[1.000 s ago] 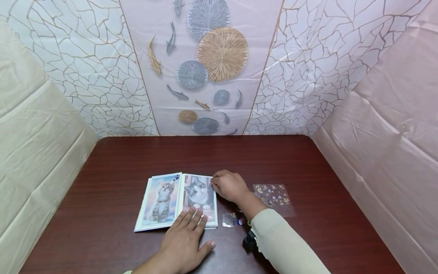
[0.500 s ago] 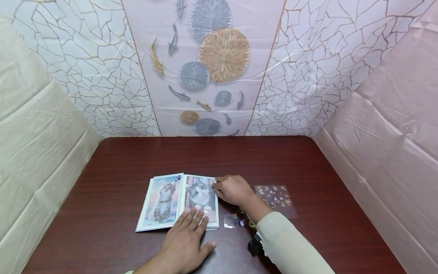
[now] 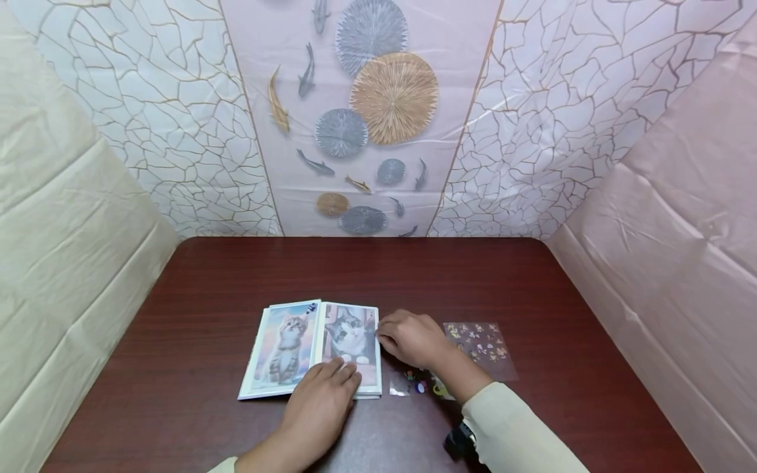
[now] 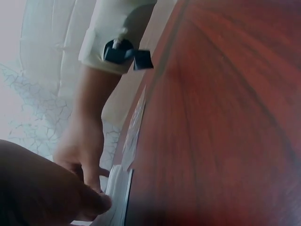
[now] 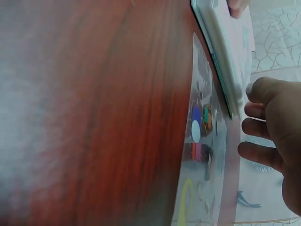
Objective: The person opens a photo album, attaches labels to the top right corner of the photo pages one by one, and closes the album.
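A photo album [image 3: 296, 378] lies spread on the table, a kitten picture [image 3: 284, 348] on its left page and a grey-and-white cat picture [image 3: 349, 335] on its right page. My left hand [image 3: 319, 407] rests on the lower part of the right page, fingers relaxed and covering some of the picture. My right hand [image 3: 411, 338] is at the album's right edge, fingertips right beside it. In the right wrist view, its thumb and loosely bent fingers [image 5: 257, 125] stand apart with no page between them. The album's page stack [image 5: 223, 52] shows edge-on there.
Just right of the album, a clear plastic sheet [image 5: 188, 160] bears colourful stickers [image 3: 420, 386], partly under my right forearm. Another clear sheet with small gold-toned stickers [image 3: 485, 341] lies farther right. The dark red table [image 3: 177, 315] ends at a draped backdrop [image 3: 390, 226].
My right hand has drawn back slightly to the right from the page's upper right edge. My left hand stays on the right page, its thumb now tucked in. The head view has shifted slightly.
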Demonstrator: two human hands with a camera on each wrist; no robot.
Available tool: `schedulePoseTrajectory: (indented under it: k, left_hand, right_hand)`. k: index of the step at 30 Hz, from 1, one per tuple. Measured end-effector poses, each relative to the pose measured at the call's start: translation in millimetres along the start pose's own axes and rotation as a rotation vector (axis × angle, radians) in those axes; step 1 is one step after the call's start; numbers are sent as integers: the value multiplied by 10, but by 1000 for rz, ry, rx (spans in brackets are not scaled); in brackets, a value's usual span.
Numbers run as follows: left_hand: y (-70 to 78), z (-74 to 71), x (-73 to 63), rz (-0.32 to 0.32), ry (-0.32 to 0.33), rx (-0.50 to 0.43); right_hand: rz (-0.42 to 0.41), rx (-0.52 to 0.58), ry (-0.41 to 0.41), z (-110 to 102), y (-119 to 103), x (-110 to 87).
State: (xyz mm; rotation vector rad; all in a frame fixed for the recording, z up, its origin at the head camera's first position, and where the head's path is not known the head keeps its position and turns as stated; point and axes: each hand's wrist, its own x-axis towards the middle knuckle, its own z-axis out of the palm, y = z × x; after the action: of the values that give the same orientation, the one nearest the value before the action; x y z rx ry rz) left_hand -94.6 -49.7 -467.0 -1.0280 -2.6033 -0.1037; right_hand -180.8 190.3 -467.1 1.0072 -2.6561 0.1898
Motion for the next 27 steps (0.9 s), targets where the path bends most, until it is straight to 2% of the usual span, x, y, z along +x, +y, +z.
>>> schedulePoseTrajectory:
  k: [2, 4, 9, 17, 27]
  left_hand:
    - [-16, 9, 33, 10, 44, 17]
    - [-32, 13, 58, 9, 59, 19]
    - [-57, 6, 80, 1, 34, -1]
    - [-75, 10, 86, -12, 22, -38]
    - [-91, 20, 80, -8, 34, -62]
  right_hand:
    - [-14, 16, 6, -30, -29, -36]
    - [-33, 38, -2, -66, -68, -72]
    - [-89, 91, -74, -132, -176, -172]
    - [-136, 80, -172, -180, -310, -276]
    - [-154, 110, -154, -198, -358, -280]
